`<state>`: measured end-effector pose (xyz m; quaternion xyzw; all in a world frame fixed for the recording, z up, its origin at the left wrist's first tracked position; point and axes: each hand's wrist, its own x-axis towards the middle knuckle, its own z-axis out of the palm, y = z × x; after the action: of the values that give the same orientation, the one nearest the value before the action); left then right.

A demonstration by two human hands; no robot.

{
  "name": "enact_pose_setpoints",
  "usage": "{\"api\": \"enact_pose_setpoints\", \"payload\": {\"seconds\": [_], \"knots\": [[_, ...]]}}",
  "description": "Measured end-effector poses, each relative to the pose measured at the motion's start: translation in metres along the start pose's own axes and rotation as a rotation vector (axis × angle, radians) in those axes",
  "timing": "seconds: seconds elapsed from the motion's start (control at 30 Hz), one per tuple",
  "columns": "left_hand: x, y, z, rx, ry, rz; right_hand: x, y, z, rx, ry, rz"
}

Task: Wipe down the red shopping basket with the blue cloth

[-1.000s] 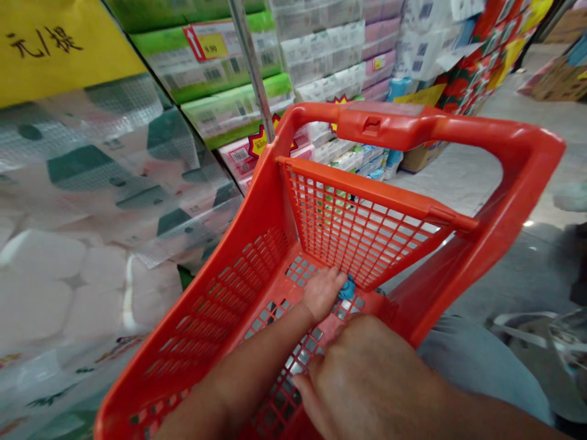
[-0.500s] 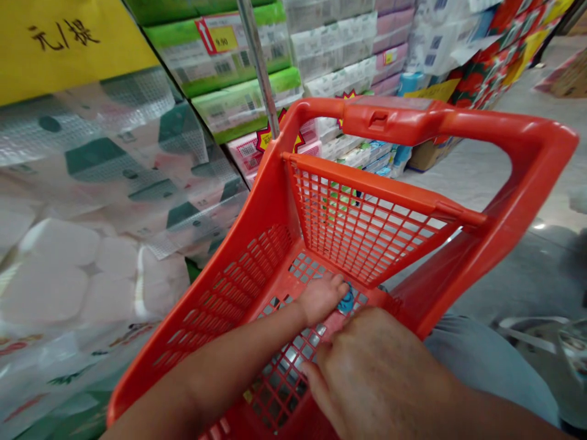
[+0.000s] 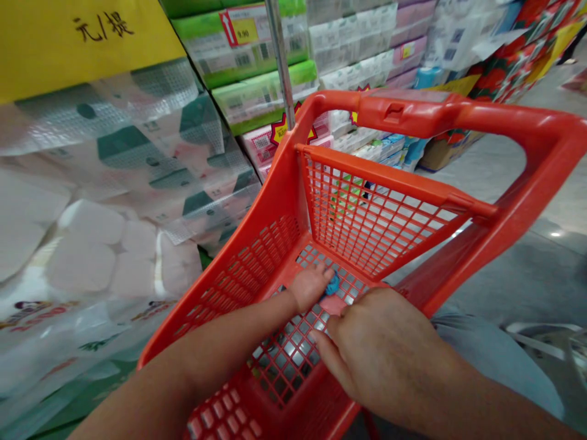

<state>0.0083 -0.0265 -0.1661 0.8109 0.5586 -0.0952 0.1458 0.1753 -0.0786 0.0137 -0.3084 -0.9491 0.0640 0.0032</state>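
Observation:
A red plastic shopping cart fills the middle of the view, tilted in the picture. Down inside it is my left hand, palm down near the mesh floor. Its fingers are bent over a small blue item, whose kind I cannot make out. Beside that lies a soft-looking pink piece, partly covered; whether the two are joined I cannot tell. My right hand is closed over the near side rim of the cart, thumb toward the inside, with most of its fingertips hidden.
Stacked tissue packs and wrapped toilet rolls stand close along the cart's left side. A yellow price sign hangs above them. A metal pole rises from the cart's corner. Grey floor shows at right.
The cart appears further right in view. My left hand has shifted left across the cart's floor, the blue item and pink piece moving along with it. My right hand stays at the rim.

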Motion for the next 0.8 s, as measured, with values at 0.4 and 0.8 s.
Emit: {"api": "enact_pose_setpoints", "payload": {"seconds": [0.4, 0.8], "knots": [[-0.014, -0.033, -0.012, 0.135, -0.039, 0.007, 0.001, 0.004, 0.001, 0.032, 0.111, 0.043], [-0.067, -0.048, -0.013, 0.118, -0.193, 0.055, 0.002, 0.008, -0.004, -0.055, 0.114, 0.069]]}}
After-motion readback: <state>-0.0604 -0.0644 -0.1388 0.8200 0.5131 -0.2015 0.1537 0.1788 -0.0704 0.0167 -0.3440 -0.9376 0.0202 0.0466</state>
